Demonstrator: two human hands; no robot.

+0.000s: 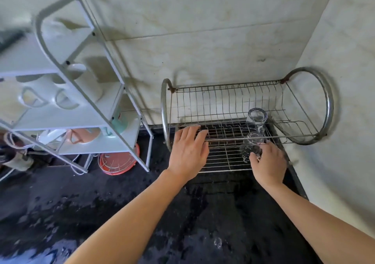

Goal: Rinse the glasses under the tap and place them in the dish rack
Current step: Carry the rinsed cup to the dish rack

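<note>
Head view, and everything turns on the dish rack, a two-tier wire frame with a metal hoop at each end. It stands on the dark worktop, hard against the tiled wall.

The left hand is at the rack's left end, palm down. Its fingers are straight and a little spread, tips lying on the front rail of the upper tier. That grip is flat and spread, holding nothing.

Over to the rack's right end, low down, the right hand reaches into the lower tier. Thumb and fingers curl round the near glass, so that grip is pinching its clear wall from the front (the glass is blurred and beaded with drops, so I cannot tell which way up it is).

Just behind it in the rack, the middle glass shows behind the front rail, close against the near one. Behind that, toward the rack's back, the back glass stands with a thick round end facing up. All three line up front to back in the right half of the lower tier.

In front of the rack the worktop is wet and splashed. Left of the rack stands a white shelf unit with white mugs on a middle shelf and a peach cup lower down. An orange bowl sits under it, near the rack's left hoop.
</note>
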